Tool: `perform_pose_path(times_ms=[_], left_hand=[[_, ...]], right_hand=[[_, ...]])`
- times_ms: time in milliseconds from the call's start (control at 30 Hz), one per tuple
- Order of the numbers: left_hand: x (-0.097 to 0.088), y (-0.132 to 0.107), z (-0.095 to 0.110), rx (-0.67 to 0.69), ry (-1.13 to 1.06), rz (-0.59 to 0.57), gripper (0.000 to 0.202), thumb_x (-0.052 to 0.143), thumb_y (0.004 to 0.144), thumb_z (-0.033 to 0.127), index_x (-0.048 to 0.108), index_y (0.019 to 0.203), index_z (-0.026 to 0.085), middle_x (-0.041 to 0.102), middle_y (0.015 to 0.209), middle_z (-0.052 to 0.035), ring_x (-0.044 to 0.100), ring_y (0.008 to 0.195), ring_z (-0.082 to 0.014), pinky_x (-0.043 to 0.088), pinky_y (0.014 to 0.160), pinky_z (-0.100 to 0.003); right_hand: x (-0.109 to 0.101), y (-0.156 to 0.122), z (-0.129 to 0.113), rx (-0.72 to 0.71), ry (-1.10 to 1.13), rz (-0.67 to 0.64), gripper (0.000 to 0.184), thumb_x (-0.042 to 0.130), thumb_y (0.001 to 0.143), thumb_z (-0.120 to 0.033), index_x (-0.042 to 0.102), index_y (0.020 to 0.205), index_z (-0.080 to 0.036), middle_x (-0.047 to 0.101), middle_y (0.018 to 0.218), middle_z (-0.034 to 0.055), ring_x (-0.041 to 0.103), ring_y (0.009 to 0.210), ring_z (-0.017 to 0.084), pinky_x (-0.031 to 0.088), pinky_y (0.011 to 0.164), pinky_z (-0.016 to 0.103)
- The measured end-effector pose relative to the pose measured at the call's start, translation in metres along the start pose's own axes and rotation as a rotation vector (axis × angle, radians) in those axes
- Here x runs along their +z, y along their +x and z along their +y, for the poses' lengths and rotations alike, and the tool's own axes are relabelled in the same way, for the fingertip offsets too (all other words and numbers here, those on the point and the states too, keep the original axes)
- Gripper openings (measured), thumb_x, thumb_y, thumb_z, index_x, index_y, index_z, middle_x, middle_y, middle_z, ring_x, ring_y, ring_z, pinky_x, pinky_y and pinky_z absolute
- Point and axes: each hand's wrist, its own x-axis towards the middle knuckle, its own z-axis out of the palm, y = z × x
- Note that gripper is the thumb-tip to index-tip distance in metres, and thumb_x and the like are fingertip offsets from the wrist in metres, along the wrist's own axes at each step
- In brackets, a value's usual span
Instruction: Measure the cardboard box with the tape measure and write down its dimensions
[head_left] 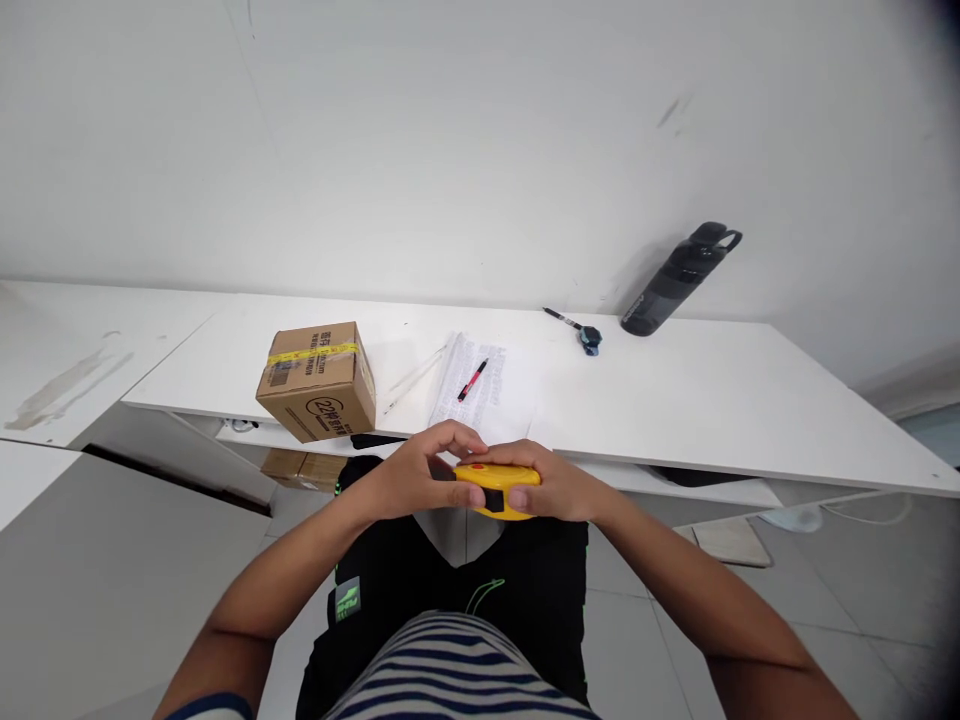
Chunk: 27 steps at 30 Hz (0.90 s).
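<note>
A yellow tape measure [516,478] with a red button and a black patch is held above my lap, just off the desk's front edge. My left hand [431,470] grips its left end, thumb on the near side and fingers curled over the top. Around the other end closes my right hand [551,482], with its thumb pressed to the near face. The fingertips of both hands meet over the top. Beyond them, papers [495,395] printed with text lie on the desk, and a red and black pen [472,380] rests on these.
On the white desk [712,400], a taped cardboard box [315,385] stands left, overhanging the front edge. A clear ruler-like strip [415,380] lies beside it. At the back are a black pen [562,318], a dark watch [590,340] and a dark bottle [675,280] near the wall.
</note>
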Motion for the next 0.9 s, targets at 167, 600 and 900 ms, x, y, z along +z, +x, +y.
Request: perform_pose_path(times_ms=[167, 600, 900], left_hand=[[-0.003, -0.008, -0.014, -0.048, -0.07, 0.144, 0.05, 0.078, 0.072, 0.041, 0.06, 0.114, 0.022, 0.063, 0.105, -0.0058, 0.058, 0.091, -0.0163, 0.046, 0.077, -0.028], [-0.101, -0.091, 0.006, -0.149, 0.077, 0.686, 0.032, 0.072, 0.076, 0.048, 0.062, 0.087, 0.019, 0.057, 0.071, 0.0018, 0.046, 0.06, -0.0092, 0.034, 0.054, -0.022], [-0.245, -0.09, -0.002, -0.465, 0.442, 0.776, 0.037, 0.068, 0.068, 0.055, 0.062, 0.071, 0.018, 0.062, 0.075, -0.0035, 0.051, 0.067, -0.0165, 0.036, 0.059, -0.028]], right_hand=[[0.007, 0.004, -0.001, -0.053, -0.194, 0.208, 0.061, 0.064, 0.079, -0.059, 0.058, 0.125, -0.019, 0.064, 0.105, 0.0072, 0.058, 0.086, 0.019, 0.044, 0.075, 0.03], [-0.018, 0.091, -0.047, 0.075, -0.364, 0.131, 0.055, 0.058, 0.078, -0.067, 0.064, 0.108, -0.022, 0.067, 0.091, 0.0058, 0.056, 0.069, 0.015, 0.041, 0.058, 0.027], [-0.065, 0.209, -0.064, 0.335, -0.23, 0.082, 0.062, 0.041, 0.084, -0.073, 0.065, 0.087, -0.016, 0.063, 0.06, 0.0042, 0.03, 0.042, 0.007, 0.02, 0.041, 0.023]])
